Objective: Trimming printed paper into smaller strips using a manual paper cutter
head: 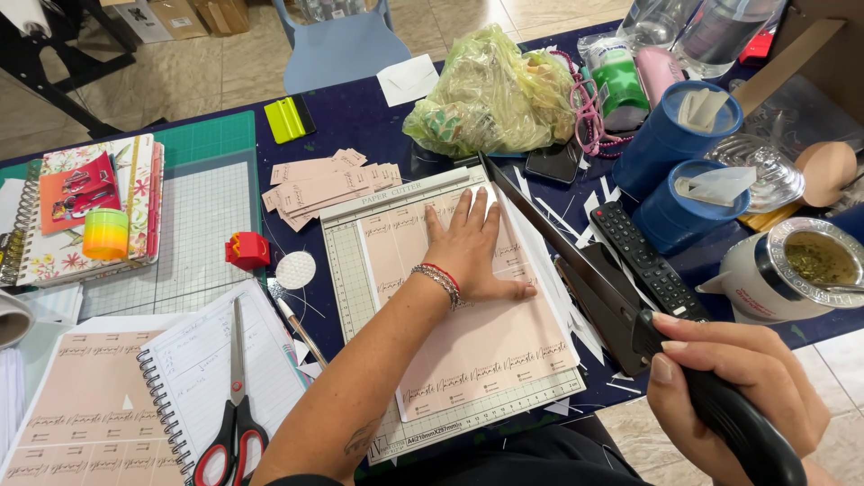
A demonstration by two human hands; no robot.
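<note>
My left hand (pixel 470 241) lies flat, fingers spread, on a pale pink printed sheet (pixel 486 346) that rests on a paper cutter board (pixel 360 279). A bracelet circles that wrist. My right hand (pixel 733 382) is closed around the black handle (pixel 747 432) of the cutter's blade arm (pixel 549 234), which is raised at an angle above the sheet's right edge. A pile of small pink cut strips (pixel 315 187) lies beyond the board to the left.
Red-handled scissors (pixel 236 396) lie on a spiral notebook (pixel 211 369) at the front left. A green cutting mat (pixel 202 207), a remote control (pixel 646 256), two blue cups (pixel 670 144), a plastic bag (pixel 490 94) and a mate cup (pixel 783 270) surround the board.
</note>
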